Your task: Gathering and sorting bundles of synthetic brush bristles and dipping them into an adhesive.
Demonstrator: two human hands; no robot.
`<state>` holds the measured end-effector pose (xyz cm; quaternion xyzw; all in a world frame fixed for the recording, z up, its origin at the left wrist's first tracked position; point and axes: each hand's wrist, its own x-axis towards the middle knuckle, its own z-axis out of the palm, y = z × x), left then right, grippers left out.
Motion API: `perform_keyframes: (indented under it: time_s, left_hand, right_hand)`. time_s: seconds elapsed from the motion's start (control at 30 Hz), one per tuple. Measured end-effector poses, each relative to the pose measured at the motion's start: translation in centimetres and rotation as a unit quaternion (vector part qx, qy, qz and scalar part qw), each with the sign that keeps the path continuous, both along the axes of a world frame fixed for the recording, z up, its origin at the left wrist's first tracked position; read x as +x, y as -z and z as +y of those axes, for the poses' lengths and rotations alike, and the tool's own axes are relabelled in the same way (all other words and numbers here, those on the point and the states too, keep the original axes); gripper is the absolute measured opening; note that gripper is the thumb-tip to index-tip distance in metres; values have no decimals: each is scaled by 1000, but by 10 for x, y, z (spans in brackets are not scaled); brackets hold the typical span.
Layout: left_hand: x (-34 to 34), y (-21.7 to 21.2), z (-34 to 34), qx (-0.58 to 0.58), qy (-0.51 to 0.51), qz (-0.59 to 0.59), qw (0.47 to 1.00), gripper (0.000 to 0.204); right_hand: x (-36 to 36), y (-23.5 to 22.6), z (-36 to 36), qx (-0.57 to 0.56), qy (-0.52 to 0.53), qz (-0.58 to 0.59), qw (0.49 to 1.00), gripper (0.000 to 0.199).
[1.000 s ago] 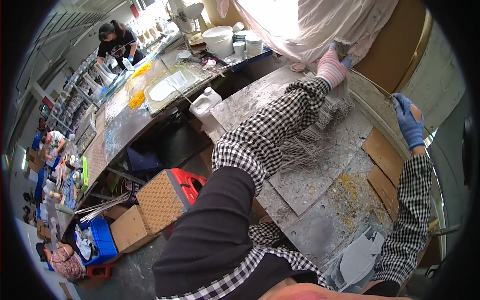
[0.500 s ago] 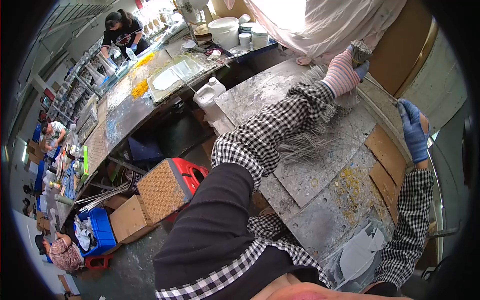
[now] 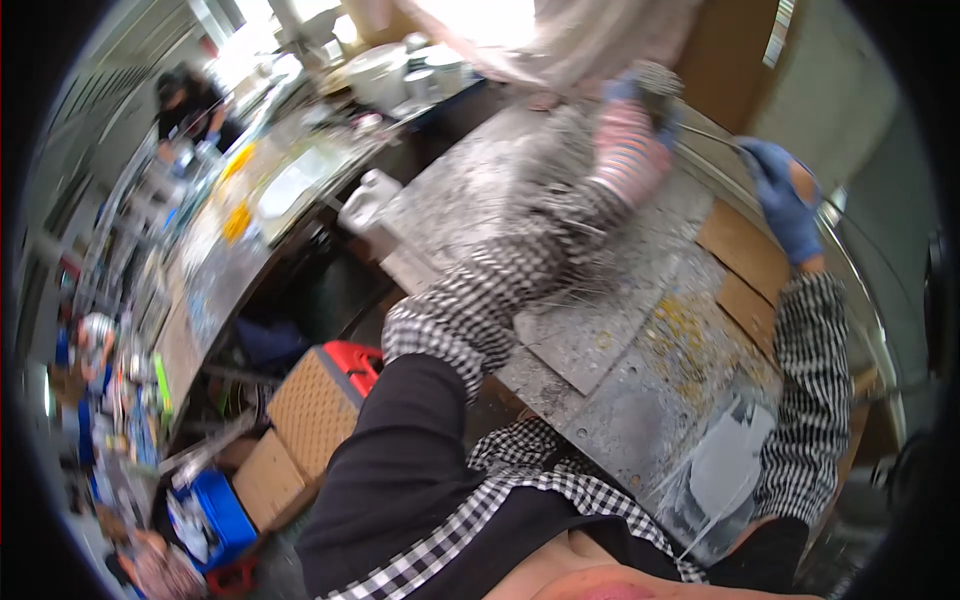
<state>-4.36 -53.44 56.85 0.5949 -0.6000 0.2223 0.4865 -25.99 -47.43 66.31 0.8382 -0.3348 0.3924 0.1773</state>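
My left hand (image 3: 632, 150), in a pink striped glove with blue fingertips, is closed around an upright bundle of thin grey wires (image 3: 657, 82) at the far side of the worktable. The bundle's packed ends show above the fist. More loose thin wires (image 3: 585, 280) lie spread on the table under my left forearm. My right hand (image 3: 785, 200), in a blue glove torn near the thumb, is closed on a thin dark wire-like strand (image 3: 712, 136) that runs toward the bundle. Motion blur hides the fingers' detail.
Brown cardboard pieces (image 3: 742, 245) and a grey smeared sheet (image 3: 730, 455) lie on the grey-boarded worktable (image 3: 625, 425). A white jug (image 3: 370, 200) stands at its left. White buckets (image 3: 378, 75), a red-sided stool (image 3: 350, 365) and a blue crate (image 3: 222, 515) are farther left. Other people work along the left bench.
The view has swung, so the scene sits farther left and is blurred. My left hand still grips the wire bundle. My right hand stays closed and shows higher in the view.
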Motion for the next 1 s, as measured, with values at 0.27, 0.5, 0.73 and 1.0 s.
perform_keyframes:
  time_s: [0.27,0.5,0.73,1.0]
  left_hand:
    - [-4,-5,-4,20,334,353,874,48]
    - [-64,-23,20,176,590,293,731,57]
    - [-153,-47,8,271,674,170,665,79]
    - [-44,99,193,355,485,-144,786,79]
  right_hand:
    - [-14,10,-33,-8,53,56,997,25]
    - [-9,-8,0,250,119,55,959,78]
    - [-196,8,-61,49,110,-72,990,71]
    - [-479,-32,-16,135,234,-143,952,80]
